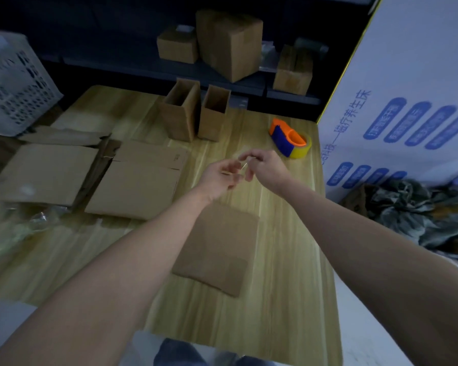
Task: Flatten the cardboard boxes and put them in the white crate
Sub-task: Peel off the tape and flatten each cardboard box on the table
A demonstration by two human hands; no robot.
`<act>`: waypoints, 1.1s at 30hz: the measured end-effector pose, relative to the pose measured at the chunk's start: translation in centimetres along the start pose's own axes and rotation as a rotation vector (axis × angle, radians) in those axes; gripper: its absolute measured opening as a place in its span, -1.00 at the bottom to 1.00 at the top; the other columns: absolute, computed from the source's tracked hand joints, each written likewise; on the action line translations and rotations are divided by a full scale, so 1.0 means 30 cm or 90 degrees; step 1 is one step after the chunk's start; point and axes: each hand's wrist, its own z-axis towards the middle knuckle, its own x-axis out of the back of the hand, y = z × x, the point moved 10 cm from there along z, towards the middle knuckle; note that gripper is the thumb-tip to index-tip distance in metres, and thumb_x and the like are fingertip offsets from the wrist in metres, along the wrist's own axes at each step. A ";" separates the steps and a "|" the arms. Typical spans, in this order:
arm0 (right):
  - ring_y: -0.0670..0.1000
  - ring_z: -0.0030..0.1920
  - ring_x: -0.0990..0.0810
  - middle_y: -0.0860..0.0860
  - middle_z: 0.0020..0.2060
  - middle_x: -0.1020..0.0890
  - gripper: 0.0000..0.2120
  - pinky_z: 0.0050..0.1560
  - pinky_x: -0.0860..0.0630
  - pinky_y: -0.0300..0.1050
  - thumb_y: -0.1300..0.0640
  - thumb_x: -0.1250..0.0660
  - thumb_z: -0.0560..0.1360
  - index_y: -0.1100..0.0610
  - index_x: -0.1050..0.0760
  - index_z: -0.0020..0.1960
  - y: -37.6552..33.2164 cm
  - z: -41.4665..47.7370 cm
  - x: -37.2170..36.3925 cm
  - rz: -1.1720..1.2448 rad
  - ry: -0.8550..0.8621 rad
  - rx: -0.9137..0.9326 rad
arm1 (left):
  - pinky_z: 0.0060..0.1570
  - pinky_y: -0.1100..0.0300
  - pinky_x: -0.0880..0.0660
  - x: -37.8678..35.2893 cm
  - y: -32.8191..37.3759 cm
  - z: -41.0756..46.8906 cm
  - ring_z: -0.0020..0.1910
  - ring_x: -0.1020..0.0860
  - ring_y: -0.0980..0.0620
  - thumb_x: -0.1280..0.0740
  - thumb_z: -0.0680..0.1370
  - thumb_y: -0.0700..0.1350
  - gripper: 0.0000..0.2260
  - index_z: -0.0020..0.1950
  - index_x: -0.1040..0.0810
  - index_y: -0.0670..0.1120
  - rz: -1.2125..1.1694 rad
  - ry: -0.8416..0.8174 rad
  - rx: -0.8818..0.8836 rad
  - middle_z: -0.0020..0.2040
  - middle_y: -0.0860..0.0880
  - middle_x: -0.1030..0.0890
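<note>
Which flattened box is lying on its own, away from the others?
The small flattened box in the middle of the table, partly hidden by the left forearm. The other flattened boxes lie together in a group at the table's left side.

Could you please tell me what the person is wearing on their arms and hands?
Nothing visible: the left hand and right hand are bare, without gloves, and both forearms are uncovered as far as the picture shows, with no sleeve, watch or bracelet in view.
</note>
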 end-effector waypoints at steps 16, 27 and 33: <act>0.01 -0.27 -0.57 0.06 -0.36 -0.58 -0.70 -0.01 -0.54 -0.03 -0.03 -0.17 0.62 0.07 -0.60 0.14 -0.228 0.262 -0.442 0.230 -0.050 -0.078 | -0.40 0.32 -0.52 0.612 -0.025 0.112 -0.33 -0.50 0.04 -0.27 0.56 -0.32 -0.82 -0.21 -0.46 -0.12 -0.143 0.147 0.095 -0.27 -0.08 -0.54; 0.06 0.47 -0.24 0.00 0.55 -0.03 -0.43 0.37 -0.27 -0.13 0.21 -0.23 0.59 0.15 -0.11 0.54 -0.340 0.708 -0.527 -0.258 -0.025 0.017 | -0.32 0.30 -0.51 1.002 0.011 0.194 -0.38 -0.51 0.10 -0.39 0.49 -0.28 -0.88 -0.18 -0.61 -0.07 -0.059 0.278 0.058 -0.29 -0.01 -0.59; 0.17 0.45 -0.25 0.15 0.50 -0.16 -0.37 0.38 -0.30 -0.01 0.26 -0.24 0.57 0.17 -0.02 0.55 -0.302 0.878 -0.620 -0.416 -0.103 -0.034 | -0.28 0.30 -0.58 1.143 0.057 0.155 -0.38 -0.58 0.08 -0.34 0.50 -0.37 -0.88 -0.16 -0.56 -0.18 -0.138 0.290 0.004 -0.30 -0.08 -0.56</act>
